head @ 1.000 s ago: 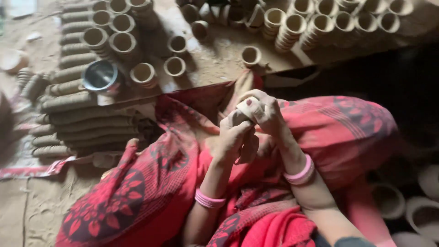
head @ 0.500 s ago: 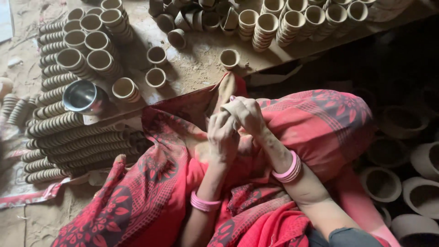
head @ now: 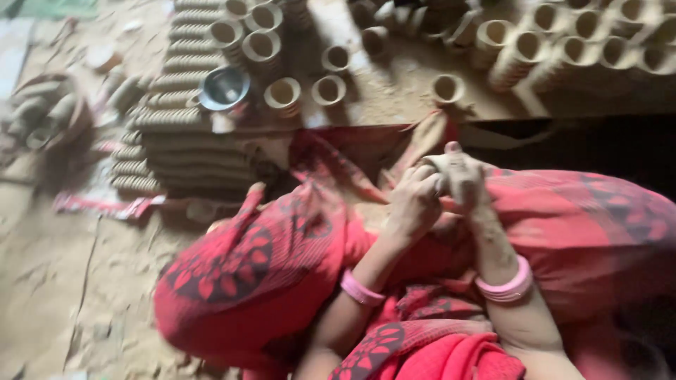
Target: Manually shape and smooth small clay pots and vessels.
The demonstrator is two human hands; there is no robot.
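1. Head view, bottom of frame: red patterned cloth draped over the lap, with pink bangles on both wrists.
2. At centre: left hand and right hand pressed together, both closed around a small clay cup; only its pale rim visible between the fingers, blurred.
3. Just above the hands: edge of a low board dusted with clay, carrying single clay cups standing open side up, one nearest the hands.
4. Left of those: a shiny metal bowl resting on stacked cups.
5. Upper left and left: long rows of stacked cups lying sideways on the sandy floor.
6. Top right: more stacks of cups, leaning, too blurred for detail.
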